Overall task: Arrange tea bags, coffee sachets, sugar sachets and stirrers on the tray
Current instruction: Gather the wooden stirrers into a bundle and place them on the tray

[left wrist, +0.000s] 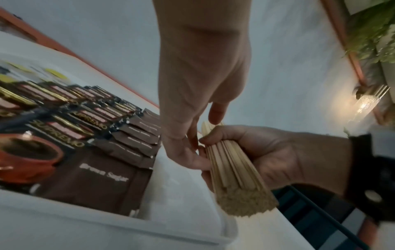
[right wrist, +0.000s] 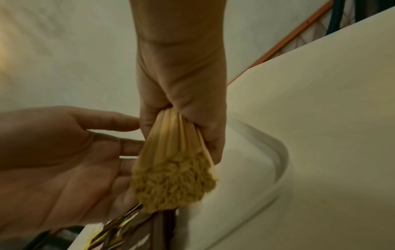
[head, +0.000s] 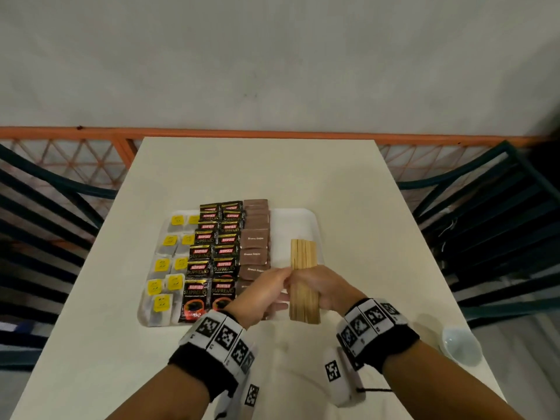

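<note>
Stirrers (head: pixel 304 280) are the bit in play right now, a fat bundle of thin wooden sticks gripped round the middle by the right hand (head: pixel 321 287), fingers and thumb wrapped tight around it. The bundle sits over the right part of the tray (head: pixel 306 219), pointing near to far, with its near end poking past the tray's near edge. From the right wrist view you're looking straight at the cut ends (right wrist: pixel 173 182), which fan out a little below the fist. The left hand (head: pixel 266 287) comes in from the left with fingers pretty much straight and relaxed, fingertips (left wrist: pixel 198 148) touching the left side of the bundle right next to the right thumb, not holding anything as far as I can see. Rest of the tray is filled in neat columns: tea bags (head: pixel 169 268) with yellow tags far left, then two columns of black coffee sachets (head: pixel 212 259), then a column of brown sugar sachets (head: pixel 256 237) just left of the sticks, all overlapping like shingles. Tray sits on a pale table (head: pixel 363 237). Small white bowl (head: pixel 462 345) is down at the table's near right edge, well apart from the tray. Dark chairs (head: pixel 491 237) on both sides.
</note>
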A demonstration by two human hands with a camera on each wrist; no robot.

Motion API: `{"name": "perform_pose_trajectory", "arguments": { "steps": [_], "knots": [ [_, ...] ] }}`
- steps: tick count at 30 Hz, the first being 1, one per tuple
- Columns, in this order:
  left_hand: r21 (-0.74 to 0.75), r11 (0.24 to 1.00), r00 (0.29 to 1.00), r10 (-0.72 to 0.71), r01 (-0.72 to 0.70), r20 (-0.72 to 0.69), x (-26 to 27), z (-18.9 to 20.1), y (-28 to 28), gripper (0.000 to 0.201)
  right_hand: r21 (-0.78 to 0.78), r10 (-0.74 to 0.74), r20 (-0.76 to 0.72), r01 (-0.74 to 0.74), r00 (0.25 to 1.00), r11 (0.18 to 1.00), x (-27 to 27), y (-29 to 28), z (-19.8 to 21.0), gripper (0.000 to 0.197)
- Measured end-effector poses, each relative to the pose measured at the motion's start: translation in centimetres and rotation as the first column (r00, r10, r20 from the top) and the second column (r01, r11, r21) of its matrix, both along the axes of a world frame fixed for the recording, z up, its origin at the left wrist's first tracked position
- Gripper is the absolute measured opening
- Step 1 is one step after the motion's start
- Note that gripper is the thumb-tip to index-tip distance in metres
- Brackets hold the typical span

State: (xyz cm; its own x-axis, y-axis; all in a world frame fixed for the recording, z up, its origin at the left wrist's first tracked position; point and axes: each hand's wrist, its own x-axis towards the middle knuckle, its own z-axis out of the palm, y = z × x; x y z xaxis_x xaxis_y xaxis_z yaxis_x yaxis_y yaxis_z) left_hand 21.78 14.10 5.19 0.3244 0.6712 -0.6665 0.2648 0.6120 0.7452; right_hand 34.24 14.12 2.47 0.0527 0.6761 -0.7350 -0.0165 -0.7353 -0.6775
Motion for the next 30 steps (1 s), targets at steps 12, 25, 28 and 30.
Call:
{"name": "perform_pose_trajectory", "arguments": {
  "steps": [12, 25, 28, 30],
  "knots": [
    [0.054, 0.997, 0.994, 0.052, -0.047, -0.095, 4.2, -4.6, 4.0, 0.047, -0.066, 0.077, 0.074, -0.072, 0.994, 0.995, 1.7, 5.4, -2.3, 0.012],
    [0.162, 0.987, 0.954, 0.029, 0.021, -0.298, 3.9, -4.7, 4.7, 0.034, -0.036, 0.221, 0.466, -0.231, 0.857, 0.972, 2.1, 6.6, -2.0, 0.014],
    [0.231, 0.968, 0.924, -0.006, 0.101, -0.382, 3.9, -5.2, 4.6, 0.038, -0.052, 0.279, 0.540, -0.299, 0.794, 0.953, 2.5, 6.4, -1.5, 0.011],
    [0.228, 0.966, 0.917, -0.021, 0.121, -0.398, 4.0, -5.7, 4.5, 0.040, -0.054, 0.298, 0.580, -0.330, 0.758, 0.943, 2.7, 6.1, -1.2, 0.019]
  ]
}}
